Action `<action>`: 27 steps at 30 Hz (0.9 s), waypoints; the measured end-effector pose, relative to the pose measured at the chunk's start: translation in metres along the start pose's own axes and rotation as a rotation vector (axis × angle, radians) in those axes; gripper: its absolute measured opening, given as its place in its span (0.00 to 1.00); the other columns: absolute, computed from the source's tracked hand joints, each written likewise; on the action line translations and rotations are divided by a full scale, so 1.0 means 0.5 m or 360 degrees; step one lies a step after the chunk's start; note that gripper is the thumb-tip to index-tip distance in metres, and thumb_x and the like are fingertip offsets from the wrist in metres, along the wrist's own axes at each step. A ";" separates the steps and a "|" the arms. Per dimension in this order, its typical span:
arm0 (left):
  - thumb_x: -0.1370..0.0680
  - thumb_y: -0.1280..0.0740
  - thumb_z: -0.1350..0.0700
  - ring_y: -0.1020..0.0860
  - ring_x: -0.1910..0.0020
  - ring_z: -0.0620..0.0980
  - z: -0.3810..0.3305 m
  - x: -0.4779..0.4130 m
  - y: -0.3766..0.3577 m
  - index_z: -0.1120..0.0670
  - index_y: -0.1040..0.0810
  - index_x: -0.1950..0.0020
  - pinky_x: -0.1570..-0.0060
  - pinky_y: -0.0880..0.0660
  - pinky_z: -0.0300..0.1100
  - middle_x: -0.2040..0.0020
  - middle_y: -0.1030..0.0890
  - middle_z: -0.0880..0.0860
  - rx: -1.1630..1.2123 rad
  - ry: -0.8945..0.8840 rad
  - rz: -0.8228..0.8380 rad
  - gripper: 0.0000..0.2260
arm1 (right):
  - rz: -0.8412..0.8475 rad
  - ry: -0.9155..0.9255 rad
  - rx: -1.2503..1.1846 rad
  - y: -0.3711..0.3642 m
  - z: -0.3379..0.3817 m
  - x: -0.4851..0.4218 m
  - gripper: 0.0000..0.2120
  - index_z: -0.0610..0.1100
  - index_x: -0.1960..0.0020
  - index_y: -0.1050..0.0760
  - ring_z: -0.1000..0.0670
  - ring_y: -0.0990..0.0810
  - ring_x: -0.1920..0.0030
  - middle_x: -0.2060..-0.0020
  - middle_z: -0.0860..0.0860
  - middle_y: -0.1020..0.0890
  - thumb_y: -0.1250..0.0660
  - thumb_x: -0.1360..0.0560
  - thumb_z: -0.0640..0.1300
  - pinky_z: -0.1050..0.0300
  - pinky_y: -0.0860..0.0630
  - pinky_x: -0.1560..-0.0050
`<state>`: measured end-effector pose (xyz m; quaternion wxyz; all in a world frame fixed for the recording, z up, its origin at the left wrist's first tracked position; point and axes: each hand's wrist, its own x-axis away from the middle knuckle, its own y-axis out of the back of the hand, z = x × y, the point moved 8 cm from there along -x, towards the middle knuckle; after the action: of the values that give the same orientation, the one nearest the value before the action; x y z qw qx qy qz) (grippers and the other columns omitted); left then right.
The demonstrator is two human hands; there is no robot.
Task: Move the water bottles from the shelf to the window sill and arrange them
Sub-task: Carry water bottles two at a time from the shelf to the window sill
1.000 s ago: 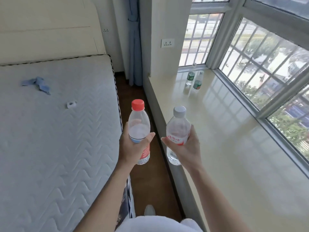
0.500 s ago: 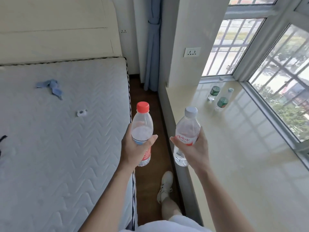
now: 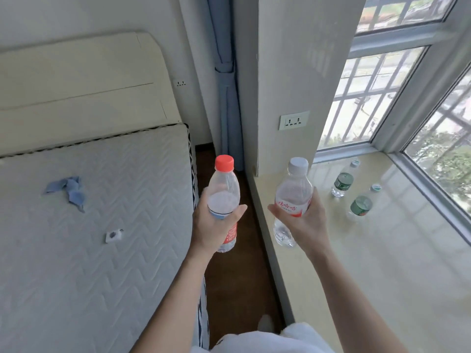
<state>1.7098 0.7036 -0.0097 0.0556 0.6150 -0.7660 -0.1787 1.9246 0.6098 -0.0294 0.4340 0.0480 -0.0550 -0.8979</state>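
My left hand (image 3: 212,226) grips a clear water bottle with a red cap (image 3: 224,184), held upright over the floor gap between bed and sill. A clear bottle with a white cap and red label (image 3: 293,192) is upright in my right hand (image 3: 304,222), just over the near edge of the beige window sill (image 3: 382,263). Two green-labelled bottles stand on the sill towards the far corner: one (image 3: 342,183) further back, one (image 3: 362,205) nearer and to its right.
A bare white mattress (image 3: 89,238) fills the left, with a blue cloth (image 3: 67,191) and a small white item (image 3: 114,236) on it. A narrow strip of dark wood floor (image 3: 237,276) runs between bed and sill. Barred windows (image 3: 438,161) border the sill; a blue curtain (image 3: 226,85) hangs in the corner.
I have walked forward along the gap; the two green-labelled bottles and far wall are closer. Both hands keep their bottles upright in about the same pose.
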 end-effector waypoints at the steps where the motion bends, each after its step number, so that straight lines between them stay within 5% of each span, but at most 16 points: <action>1: 0.35 0.24 0.43 0.26 0.46 0.32 -0.007 -0.036 -0.017 0.31 0.32 0.44 0.55 0.30 0.25 0.49 0.24 0.34 0.0014 -0.0003 0.0009 0.24 | -0.0016 0.0004 -0.0004 0.005 0.004 -0.035 0.31 0.53 0.42 0.27 0.53 0.16 0.51 0.53 0.55 0.17 0.19 0.41 0.58 0.48 0.18 0.48; 4: 0.36 0.24 0.42 0.25 0.47 0.32 -0.020 -0.120 -0.075 0.27 0.32 0.46 0.53 0.30 0.30 0.49 0.24 0.32 0.0047 -0.0016 0.0079 0.25 | -0.0076 0.0008 -0.0025 0.023 0.007 -0.121 0.29 0.54 0.43 0.27 0.54 0.16 0.52 0.54 0.56 0.17 0.18 0.40 0.55 0.51 0.18 0.50; 10: 0.35 0.22 0.44 0.23 0.47 0.36 -0.042 -0.239 -0.219 0.35 0.30 0.43 0.53 0.27 0.27 0.48 0.21 0.38 0.0137 -0.0048 0.0343 0.26 | -0.0246 -0.0059 -0.0028 0.092 -0.017 -0.228 0.26 0.52 0.44 0.26 0.59 0.17 0.56 0.54 0.54 0.17 0.17 0.36 0.45 0.67 0.23 0.57; 13: 0.34 0.20 0.47 0.24 0.44 0.36 -0.057 -0.289 -0.312 0.31 0.30 0.43 0.49 0.29 0.29 0.45 0.22 0.39 0.0147 -0.0087 0.0530 0.26 | -0.0401 -0.0136 -0.0038 0.150 -0.043 -0.253 0.25 0.57 0.48 0.27 0.58 0.17 0.55 0.56 0.57 0.17 0.17 0.37 0.45 0.62 0.22 0.54; 16: 0.38 0.23 0.39 0.25 0.44 0.34 -0.083 -0.331 -0.422 0.28 0.31 0.47 0.48 0.30 0.31 0.47 0.23 0.36 0.0145 -0.0151 0.0758 0.24 | -0.0615 -0.0217 -0.0059 0.220 -0.072 -0.269 0.26 0.54 0.46 0.26 0.55 0.16 0.54 0.55 0.56 0.16 0.17 0.37 0.45 0.53 0.19 0.51; 23: 0.39 0.20 0.41 0.23 0.44 0.36 -0.131 -0.382 -0.653 0.36 0.26 0.44 0.44 0.25 0.39 0.47 0.20 0.36 0.0268 -0.0164 0.1376 0.26 | -0.1239 -0.0336 -0.0060 0.372 -0.106 -0.255 0.24 0.50 0.49 0.27 0.51 0.16 0.54 0.57 0.54 0.17 0.16 0.38 0.42 0.55 0.20 0.54; 27: 0.41 0.22 0.40 0.21 0.45 0.38 -0.149 -0.372 -0.756 0.42 0.25 0.42 0.49 0.24 0.33 0.48 0.19 0.37 0.0356 -0.0173 0.1669 0.30 | -0.1536 -0.0408 -0.0034 0.415 -0.124 -0.212 0.24 0.48 0.50 0.27 0.53 0.17 0.56 0.59 0.56 0.18 0.16 0.38 0.40 0.61 0.22 0.57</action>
<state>2.1252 0.7991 -0.0449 0.0317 0.1421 -0.9864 -0.0760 2.1594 0.5613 -0.0576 -0.0408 -0.0473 -0.0702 -0.9956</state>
